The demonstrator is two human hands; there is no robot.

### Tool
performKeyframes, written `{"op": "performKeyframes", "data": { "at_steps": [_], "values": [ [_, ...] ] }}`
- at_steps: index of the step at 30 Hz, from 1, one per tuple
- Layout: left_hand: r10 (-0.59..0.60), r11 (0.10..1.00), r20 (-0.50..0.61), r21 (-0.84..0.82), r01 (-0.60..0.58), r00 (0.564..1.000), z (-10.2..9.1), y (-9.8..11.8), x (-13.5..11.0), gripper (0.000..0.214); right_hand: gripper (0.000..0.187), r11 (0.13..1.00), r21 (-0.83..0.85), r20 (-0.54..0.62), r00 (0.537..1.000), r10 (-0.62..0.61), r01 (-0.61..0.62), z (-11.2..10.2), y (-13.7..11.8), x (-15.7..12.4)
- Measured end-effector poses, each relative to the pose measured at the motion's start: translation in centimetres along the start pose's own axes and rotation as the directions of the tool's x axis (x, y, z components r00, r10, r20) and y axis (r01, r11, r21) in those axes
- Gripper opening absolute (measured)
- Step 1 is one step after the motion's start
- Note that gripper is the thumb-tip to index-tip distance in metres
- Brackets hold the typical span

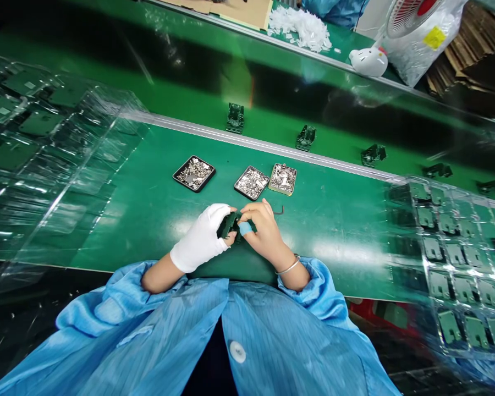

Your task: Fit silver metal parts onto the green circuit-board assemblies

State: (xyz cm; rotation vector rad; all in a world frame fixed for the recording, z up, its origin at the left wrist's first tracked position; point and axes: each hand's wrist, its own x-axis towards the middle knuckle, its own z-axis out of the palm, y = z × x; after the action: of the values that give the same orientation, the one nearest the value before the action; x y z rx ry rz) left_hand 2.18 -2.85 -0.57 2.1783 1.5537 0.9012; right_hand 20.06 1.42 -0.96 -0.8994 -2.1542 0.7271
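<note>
My left hand, in a white glove with bare fingertips, grips a green circuit board by its edges, close in front of my body. My right hand is bent over the board's right side, with blue tape round the thumb and the fingertips pinched together against it. Whatever lies between those fingertips is hidden. Just past the right hand lies a small L-shaped hex key. Three shallow trays of small metal parts stand beyond my hands: a left one, a middle one and a right one.
Behind a metal rail, several board assemblies stand in a row on a green belt. Stacked clear plastic trays with green boards flank me, left and right. A white fan and white plastic pieces occupy the far shelf.
</note>
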Motion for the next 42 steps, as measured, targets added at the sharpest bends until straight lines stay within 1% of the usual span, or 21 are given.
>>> {"op": "performKeyframes", "data": {
  "at_steps": [7, 15, 18, 20, 23, 27, 30, 34, 38, 40, 42],
  "values": [
    [0.009, 1.000, 0.018, 0.014, -0.009, 1.000, -0.2, -0.2, -0.1, 0.035, 0.010, 0.999, 0.001, 0.045, 0.998, -0.042, 0.042, -0.3, 0.1, 0.1],
    [0.054, 0.995, 0.050, 0.085, -0.058, 0.997, -0.4, 0.0, 0.0, 0.037, 0.014, 0.999, 0.018, 0.082, 0.996, 0.029, -0.031, -0.2, 0.0, 0.1],
    [0.049, 0.996, 0.066, 0.075, -0.054, 0.997, -0.7, 0.0, 0.1, 0.038, 0.014, 0.998, 0.027, 0.089, 0.995, 0.048, -0.051, -0.2, 0.0, 0.1],
    [0.035, 0.999, 0.086, 0.031, -0.038, 0.996, -0.8, 0.1, 0.0, 0.037, 0.013, 0.997, 0.044, 0.090, 0.995, 0.052, -0.056, -0.2, -0.1, 0.1],
    [-0.020, 1.000, 0.102, -0.017, 0.022, 0.995, -0.9, 0.2, 0.0, 0.037, 0.011, 0.995, 0.084, 0.077, 0.996, 0.054, -0.060, 0.0, -0.4, 0.1],
    [-0.105, 0.995, 0.057, 0.010, 0.104, 0.993, -0.4, 0.4, 0.1, 0.034, 0.013, 0.994, 0.093, 0.023, 0.998, 0.061, -0.063, 0.6, -0.6, -0.1],
    [-0.134, 0.990, 0.029, 0.046, 0.132, 0.991, 0.0, 0.4, 0.3, 0.030, 0.018, 0.995, 0.079, 0.019, 0.998, 0.068, -0.069, 0.9, -0.6, -0.2],
    [-0.101, 0.988, 0.020, 0.118, 0.098, 0.995, -0.2, 0.3, 0.7, 0.026, 0.021, 0.995, 0.080, 0.011, 0.998, 0.059, -0.060, 1.1, -0.4, -0.3],
    [-0.061, 0.957, 0.024, 0.286, 0.052, 0.998, -0.3, 0.8, 0.8, 0.027, 0.022, 0.996, 0.082, 0.026, 0.999, 0.031, -0.033, 1.2, -0.4, -0.4],
    [-0.074, 0.928, 0.018, 0.368, 0.062, 0.997, -0.2, 1.2, 0.8, 0.027, 0.022, 0.996, 0.079, 0.028, 0.999, 0.033, -0.035, 1.3, -0.4, -0.5],
    [-0.091, 0.912, 0.006, 0.403, 0.081, 0.996, 0.1, 1.5, 0.9, 0.027, 0.021, 0.996, 0.076, 0.015, 0.998, 0.053, -0.054, 1.3, -0.5, -0.6]
  ]
}}
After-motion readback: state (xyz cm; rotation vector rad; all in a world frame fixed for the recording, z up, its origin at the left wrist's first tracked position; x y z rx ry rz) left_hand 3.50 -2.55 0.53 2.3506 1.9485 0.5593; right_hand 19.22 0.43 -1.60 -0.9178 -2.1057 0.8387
